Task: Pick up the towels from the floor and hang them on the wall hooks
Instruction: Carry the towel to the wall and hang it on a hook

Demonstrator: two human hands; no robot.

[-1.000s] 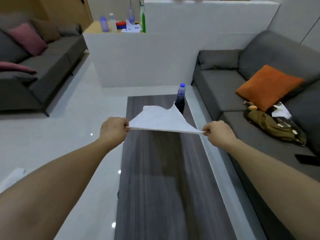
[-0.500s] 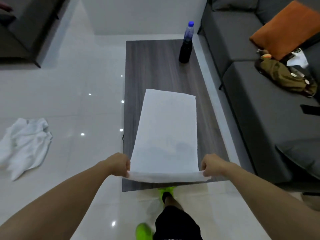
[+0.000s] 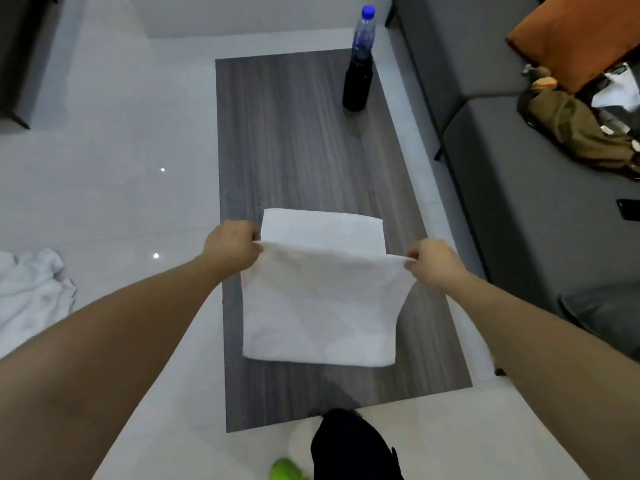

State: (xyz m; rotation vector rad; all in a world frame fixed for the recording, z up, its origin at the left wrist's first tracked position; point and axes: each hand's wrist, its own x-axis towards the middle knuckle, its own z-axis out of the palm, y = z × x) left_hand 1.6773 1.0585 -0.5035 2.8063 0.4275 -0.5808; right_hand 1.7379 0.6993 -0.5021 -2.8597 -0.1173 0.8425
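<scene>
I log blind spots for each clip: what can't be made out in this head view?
- Wall hooks: none in the head view.
- Crumpled towel on the floor: cut off by the left edge.
- Fingers of the left hand and right hand: mostly curled out of sight where they pinch the white towel.
- Table under that towel: covered.
- Black object on the sofa: cut off by the right edge.

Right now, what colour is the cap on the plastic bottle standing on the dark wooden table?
Blue, seen in the head view on the plastic bottle.

Bottle (image 3: pixel 360 60) on table (image 3: pixel 294 140), orange cushion (image 3: pixel 581 36) on sofa (image 3: pixel 519 188)
</scene>
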